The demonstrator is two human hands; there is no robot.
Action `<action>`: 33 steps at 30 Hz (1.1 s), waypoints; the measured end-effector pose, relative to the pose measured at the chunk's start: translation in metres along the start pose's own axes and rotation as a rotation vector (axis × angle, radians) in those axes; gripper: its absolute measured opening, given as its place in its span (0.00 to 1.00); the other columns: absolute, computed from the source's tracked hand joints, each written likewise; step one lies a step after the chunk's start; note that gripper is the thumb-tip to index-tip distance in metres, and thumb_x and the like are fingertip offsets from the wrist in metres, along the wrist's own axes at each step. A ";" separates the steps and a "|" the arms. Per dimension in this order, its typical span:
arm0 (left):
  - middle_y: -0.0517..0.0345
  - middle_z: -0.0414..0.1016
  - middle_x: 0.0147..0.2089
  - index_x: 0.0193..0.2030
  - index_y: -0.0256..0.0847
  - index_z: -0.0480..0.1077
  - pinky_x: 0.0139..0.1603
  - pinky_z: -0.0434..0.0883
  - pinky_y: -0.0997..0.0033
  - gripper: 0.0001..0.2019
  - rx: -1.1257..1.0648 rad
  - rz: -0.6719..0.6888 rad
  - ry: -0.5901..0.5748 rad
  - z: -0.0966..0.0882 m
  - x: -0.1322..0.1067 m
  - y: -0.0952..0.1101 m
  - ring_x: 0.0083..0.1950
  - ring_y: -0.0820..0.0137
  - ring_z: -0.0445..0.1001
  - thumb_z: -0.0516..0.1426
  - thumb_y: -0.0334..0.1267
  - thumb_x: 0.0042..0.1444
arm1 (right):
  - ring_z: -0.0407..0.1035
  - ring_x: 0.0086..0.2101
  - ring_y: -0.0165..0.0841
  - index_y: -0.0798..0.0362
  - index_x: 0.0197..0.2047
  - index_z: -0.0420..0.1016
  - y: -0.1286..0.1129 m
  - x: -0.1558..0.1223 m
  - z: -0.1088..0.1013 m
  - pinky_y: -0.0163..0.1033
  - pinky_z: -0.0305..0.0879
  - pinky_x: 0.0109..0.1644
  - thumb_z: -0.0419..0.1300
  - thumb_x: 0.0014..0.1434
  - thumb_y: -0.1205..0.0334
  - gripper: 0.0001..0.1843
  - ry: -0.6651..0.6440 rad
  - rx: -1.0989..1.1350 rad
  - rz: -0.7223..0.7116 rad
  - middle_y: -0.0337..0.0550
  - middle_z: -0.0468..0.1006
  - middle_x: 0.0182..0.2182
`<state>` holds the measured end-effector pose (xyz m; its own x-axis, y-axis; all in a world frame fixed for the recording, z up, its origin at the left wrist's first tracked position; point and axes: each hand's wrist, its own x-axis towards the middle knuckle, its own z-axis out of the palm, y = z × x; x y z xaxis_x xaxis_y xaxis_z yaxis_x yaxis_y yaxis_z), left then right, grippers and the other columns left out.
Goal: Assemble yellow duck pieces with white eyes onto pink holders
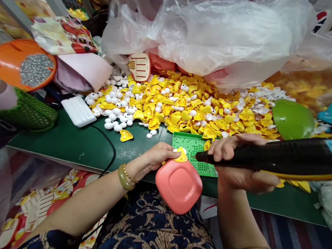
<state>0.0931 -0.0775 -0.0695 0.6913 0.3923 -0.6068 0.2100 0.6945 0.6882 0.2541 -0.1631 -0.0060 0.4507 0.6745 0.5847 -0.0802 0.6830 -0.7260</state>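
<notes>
My left hand (160, 154) pinches a coral plastic toy piece (179, 186) at its top, where a yellow part (181, 155) with small holes and white eyes is attached. The coral piece hangs at the table's front edge, its smooth rounded back facing up. In my right hand (231, 161) is a black electric screwdriver (264, 154), held level with its tip pointing left, to the right of the yellow part and apart from it. Behind both lies a shallow green perforated basket (179, 138), partly hidden by my hands.
A heap of yellow shells (189, 103) and white eye pieces (117, 116) covers the dark green table (67, 145). Screws (36, 69) fill part of an orange scoop (5, 56) at left. A white box (78, 111), green bowl (294, 120) and plastic bags (229, 35) surround the heap.
</notes>
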 end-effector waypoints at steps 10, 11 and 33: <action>0.57 0.70 0.20 0.23 0.30 0.73 0.21 0.56 0.76 0.19 0.032 0.028 0.033 0.004 -0.001 0.000 0.19 0.77 0.63 0.69 0.45 0.30 | 0.60 0.17 0.28 0.49 0.45 0.72 0.006 -0.013 0.009 0.39 0.63 0.22 0.59 0.47 0.35 0.31 -0.073 -0.032 0.007 0.32 0.65 0.19; 0.57 0.70 0.20 0.24 0.30 0.73 0.21 0.56 0.76 0.19 0.032 0.038 0.020 0.003 -0.002 -0.002 0.19 0.77 0.63 0.69 0.45 0.31 | 0.61 0.17 0.28 0.50 0.45 0.72 0.007 -0.012 0.006 0.39 0.64 0.22 0.60 0.47 0.36 0.30 -0.075 -0.032 0.004 0.33 0.65 0.19; 0.59 0.69 0.21 0.29 0.29 0.75 0.20 0.54 0.79 0.18 0.016 0.065 -0.036 -0.002 -0.001 -0.006 0.19 0.80 0.61 0.68 0.43 0.37 | 0.63 0.20 0.28 0.48 0.46 0.71 0.051 -0.030 -0.036 0.37 0.64 0.26 0.64 0.47 0.46 0.24 -0.027 -0.033 0.211 0.32 0.68 0.22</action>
<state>0.0896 -0.0809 -0.0739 0.7281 0.4145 -0.5459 0.1745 0.6581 0.7324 0.2684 -0.1587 -0.0735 0.4028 0.8092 0.4278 -0.1406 0.5165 -0.8446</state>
